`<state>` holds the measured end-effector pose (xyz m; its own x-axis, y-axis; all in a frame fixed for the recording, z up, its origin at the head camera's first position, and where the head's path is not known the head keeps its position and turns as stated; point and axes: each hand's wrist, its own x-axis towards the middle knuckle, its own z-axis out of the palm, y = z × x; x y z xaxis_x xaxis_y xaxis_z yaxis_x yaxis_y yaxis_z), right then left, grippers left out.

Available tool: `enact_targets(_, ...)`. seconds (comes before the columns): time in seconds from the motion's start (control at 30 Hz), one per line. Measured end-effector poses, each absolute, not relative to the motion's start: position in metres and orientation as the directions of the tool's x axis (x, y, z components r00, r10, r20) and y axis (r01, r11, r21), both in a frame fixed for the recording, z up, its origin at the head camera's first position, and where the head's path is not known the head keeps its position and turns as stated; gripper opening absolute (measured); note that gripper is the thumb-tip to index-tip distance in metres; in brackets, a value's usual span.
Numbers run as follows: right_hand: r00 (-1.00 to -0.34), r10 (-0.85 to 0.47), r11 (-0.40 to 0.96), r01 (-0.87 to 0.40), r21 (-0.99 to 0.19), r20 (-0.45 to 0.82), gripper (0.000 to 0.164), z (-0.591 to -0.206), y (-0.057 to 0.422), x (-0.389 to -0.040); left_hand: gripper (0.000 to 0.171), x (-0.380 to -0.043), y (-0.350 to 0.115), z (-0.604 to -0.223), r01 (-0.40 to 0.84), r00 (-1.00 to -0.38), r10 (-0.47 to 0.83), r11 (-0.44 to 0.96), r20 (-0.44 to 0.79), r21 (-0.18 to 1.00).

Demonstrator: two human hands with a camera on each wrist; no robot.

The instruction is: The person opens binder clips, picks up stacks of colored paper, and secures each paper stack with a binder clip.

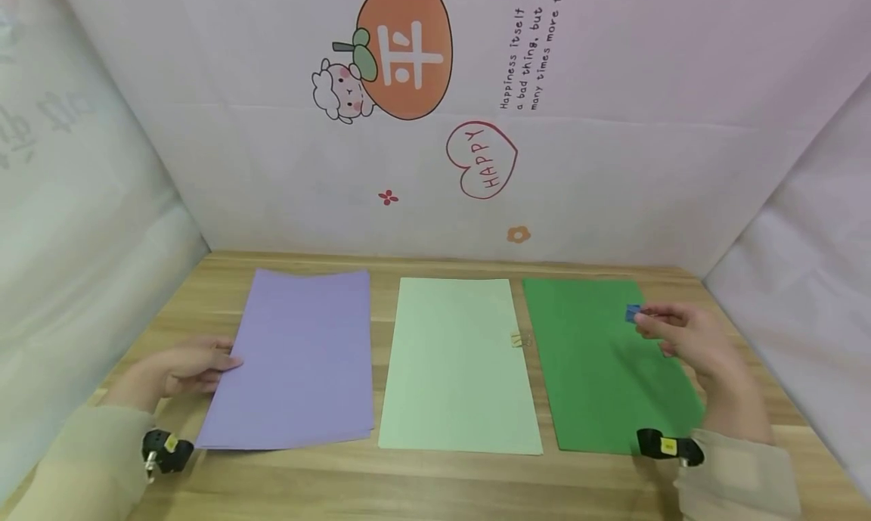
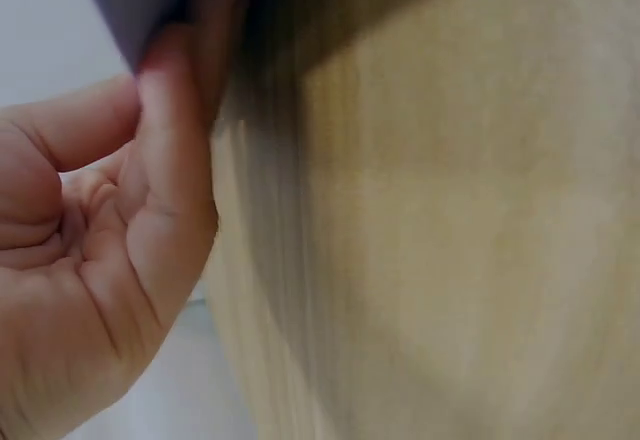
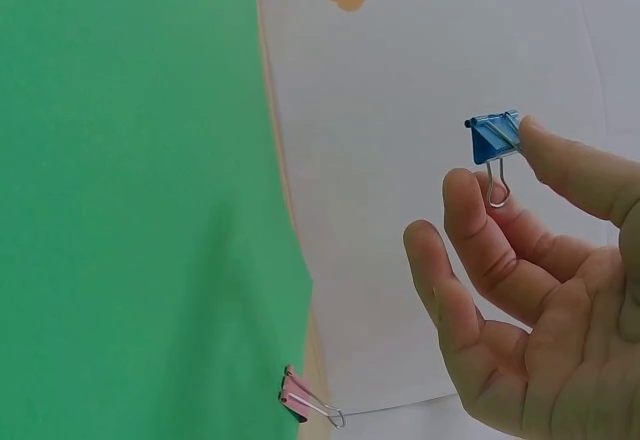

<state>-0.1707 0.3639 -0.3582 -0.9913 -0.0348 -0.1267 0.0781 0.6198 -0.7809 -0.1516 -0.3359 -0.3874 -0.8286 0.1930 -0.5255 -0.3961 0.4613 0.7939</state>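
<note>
My left hand [image 1: 193, 366] pinches the left edge of the purple sheets [image 1: 299, 355] between thumb and fingers; in the left wrist view that edge [image 2: 135, 5] is raised off the table. Over the right side of the green paper [image 1: 599, 377], my right hand [image 1: 694, 339] holds a small blue binder clip [image 3: 492, 138] at its fingertips, with one wire handle hanging down. A pink binder clip [image 3: 297, 395] grips the green paper's edge in the right wrist view. Between the two colours lies pale green paper [image 1: 456, 370], with a yellowish binder clip [image 1: 517, 340] on its right edge.
The wooden table [image 1: 435, 491] carries the three colours of paper side by side. A white printed cloth [image 1: 272, 181] hangs behind it, and white cloth walls stand at the left and right.
</note>
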Motion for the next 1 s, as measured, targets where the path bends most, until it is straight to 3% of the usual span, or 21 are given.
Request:
enact_targets(0.13, -0.989, -0.035, 0.610, 0.092, -0.787, -0.144, 0.062, -0.358, 0.363, -0.172, 0.071, -0.151, -0.339, -0.391, -0.383, -0.829, 0.250, 0.397, -0.500, 0.834)
enact_targets(0.33, -0.989, -0.030, 0.592, 0.098, -0.800, -0.144, 0.055, -0.358, 0.363, -0.171, 0.070, -0.153, -0.341, -0.390, -0.374, -0.824, 0.327, 0.298, -0.462, 0.878)
enact_targets(0.8, -0.987, -0.038, 0.602, 0.103, -0.792, -0.157, 0.059, -0.360, 0.361, -0.172, 0.076, -0.149, -0.350, -0.390, -0.363, -0.859, 0.289, 0.238, -0.422, 0.901)
enact_targets(1.0, -0.986, -0.039, 0.596, 0.109, -0.796, -0.164, 0.061, -0.360, 0.361, -0.171, 0.057, -0.148, -0.351, -0.389, -0.363, -0.871, 0.284, 0.177, -0.401, 0.915)
